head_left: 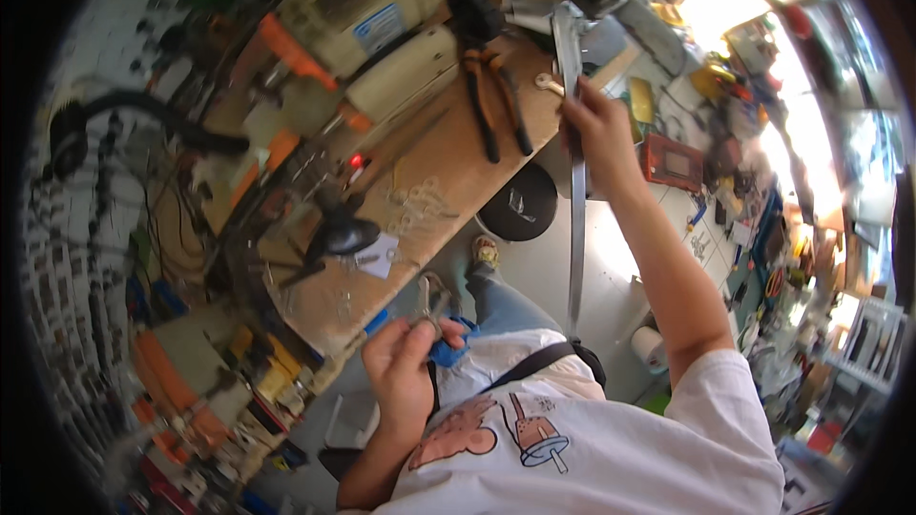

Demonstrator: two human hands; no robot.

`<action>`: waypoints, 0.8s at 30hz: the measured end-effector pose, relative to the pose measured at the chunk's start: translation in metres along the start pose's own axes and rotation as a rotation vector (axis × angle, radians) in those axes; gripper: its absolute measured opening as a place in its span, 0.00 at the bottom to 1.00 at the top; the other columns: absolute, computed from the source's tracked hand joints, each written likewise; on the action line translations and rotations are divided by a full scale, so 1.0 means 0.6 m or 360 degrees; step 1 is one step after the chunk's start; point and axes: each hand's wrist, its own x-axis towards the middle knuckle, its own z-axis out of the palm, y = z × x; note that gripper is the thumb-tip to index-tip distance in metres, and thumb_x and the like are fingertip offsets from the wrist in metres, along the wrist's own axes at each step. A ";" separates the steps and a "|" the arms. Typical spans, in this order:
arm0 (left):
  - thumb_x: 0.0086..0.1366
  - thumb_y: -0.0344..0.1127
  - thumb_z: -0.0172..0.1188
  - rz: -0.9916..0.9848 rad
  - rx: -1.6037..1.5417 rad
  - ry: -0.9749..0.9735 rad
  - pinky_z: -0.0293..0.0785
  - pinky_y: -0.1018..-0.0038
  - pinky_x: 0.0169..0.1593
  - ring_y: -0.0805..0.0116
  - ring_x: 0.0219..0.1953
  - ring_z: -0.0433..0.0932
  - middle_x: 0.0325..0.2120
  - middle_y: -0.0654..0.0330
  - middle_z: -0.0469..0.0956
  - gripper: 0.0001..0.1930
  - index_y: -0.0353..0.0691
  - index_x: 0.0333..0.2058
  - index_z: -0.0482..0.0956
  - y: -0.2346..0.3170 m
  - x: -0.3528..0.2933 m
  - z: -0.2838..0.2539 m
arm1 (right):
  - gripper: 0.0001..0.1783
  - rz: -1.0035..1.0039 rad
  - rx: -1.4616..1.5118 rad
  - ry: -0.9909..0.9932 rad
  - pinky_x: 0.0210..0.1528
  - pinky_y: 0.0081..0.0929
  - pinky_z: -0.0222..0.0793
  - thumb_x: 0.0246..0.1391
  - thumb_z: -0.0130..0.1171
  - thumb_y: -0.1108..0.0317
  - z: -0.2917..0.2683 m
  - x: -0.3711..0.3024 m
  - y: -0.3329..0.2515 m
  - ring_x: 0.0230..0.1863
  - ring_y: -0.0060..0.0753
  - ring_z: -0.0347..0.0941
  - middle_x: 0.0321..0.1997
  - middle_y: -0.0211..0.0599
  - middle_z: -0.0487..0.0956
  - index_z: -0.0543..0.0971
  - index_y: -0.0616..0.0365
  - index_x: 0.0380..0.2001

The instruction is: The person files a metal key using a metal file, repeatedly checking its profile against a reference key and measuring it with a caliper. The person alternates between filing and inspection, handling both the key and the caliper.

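My right hand (pixel 601 133) is raised over the bench's right edge, its fingers closed round a long, narrow silver metal bar (pixel 576 248). The bar stands nearly vertical in view, with a wider upper end; its exact kind is unclear. Lower down, close to my body, my left hand (pixel 401 362) pinches a small metal key (pixel 426 300), partly covered by the fingers. Something blue (pixel 447 353) hangs beside those fingers. Another key (pixel 547 83) lies on the wooden workbench (pixel 439 143), just left of my right hand. Nearby rests a pair of orange-and-black-handled pliers (pixel 496 100).
A beige machine (pixel 367 10) with orange parts stands at the bench's back. Small metal pieces (pixel 420 205) and a white paper (pixel 378 256) lie on the bench. A round black stool (pixel 518 202) is beyond its edge. Tools crowd the right, including a red box (pixel 672 164).
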 end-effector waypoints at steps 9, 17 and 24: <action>0.64 0.33 0.50 0.0134 -0.0264 0.0525 0.73 0.70 0.33 0.63 0.25 0.77 0.27 0.48 0.78 0.13 0.26 0.32 0.76 0.001 -0.028 -0.038 | 0.16 -0.0047 0.0138 -0.0367 0.27 0.27 0.75 0.55 0.42 0.77 0.103 0.238 -0.008 0.27 0.33 0.77 0.34 0.45 0.78 0.71 0.64 0.47; 0.64 0.33 0.52 0.0230 -0.0332 0.0717 0.74 0.71 0.33 0.65 0.25 0.77 0.27 0.48 0.78 0.12 0.27 0.34 0.77 -0.019 -0.055 -0.087 | 0.18 -0.0242 -0.0100 -0.0440 0.46 0.27 0.70 0.53 0.52 0.75 0.034 0.358 0.065 0.45 0.33 0.74 0.46 0.42 0.76 0.71 0.62 0.49; 0.62 0.31 0.53 0.0177 -0.0279 0.0613 0.73 0.73 0.31 0.66 0.25 0.77 0.27 0.50 0.79 0.10 0.26 0.35 0.77 -0.016 -0.073 -0.157 | 0.15 -0.0876 -0.0108 0.0433 0.40 0.26 0.73 0.55 0.49 0.71 0.085 -0.004 -0.018 0.41 0.30 0.74 0.42 0.39 0.78 0.77 0.63 0.44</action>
